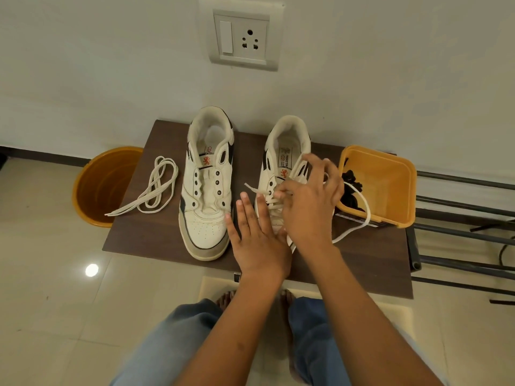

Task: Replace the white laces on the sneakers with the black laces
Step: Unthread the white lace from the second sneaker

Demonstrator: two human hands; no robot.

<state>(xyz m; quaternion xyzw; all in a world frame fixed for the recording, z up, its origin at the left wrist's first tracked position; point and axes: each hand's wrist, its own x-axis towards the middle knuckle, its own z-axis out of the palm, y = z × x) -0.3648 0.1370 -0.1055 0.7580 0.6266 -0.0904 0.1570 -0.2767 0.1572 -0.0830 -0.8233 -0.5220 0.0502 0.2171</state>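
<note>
Two white sneakers stand on a dark brown table (145,238), toes toward me. The left sneaker (207,190) has bare eyelets, and its removed white lace (154,188) lies coiled beside it. The right sneaker (287,162) still carries a white lace (359,218), one end trailing off to the right and the other sticking out left of the eyelets. My left hand (256,235) rests flat with straight fingers on the right sneaker's toe. My right hand (309,201) pinches the lace at the eyelets. Black laces (352,190) lie in a yellow tub (390,190).
An orange bucket (103,185) stands on the floor left of the table. A metal rack (468,227) is at the right. A wall socket (242,39) is above. My legs in jeans and bare feet are below the table's near edge.
</note>
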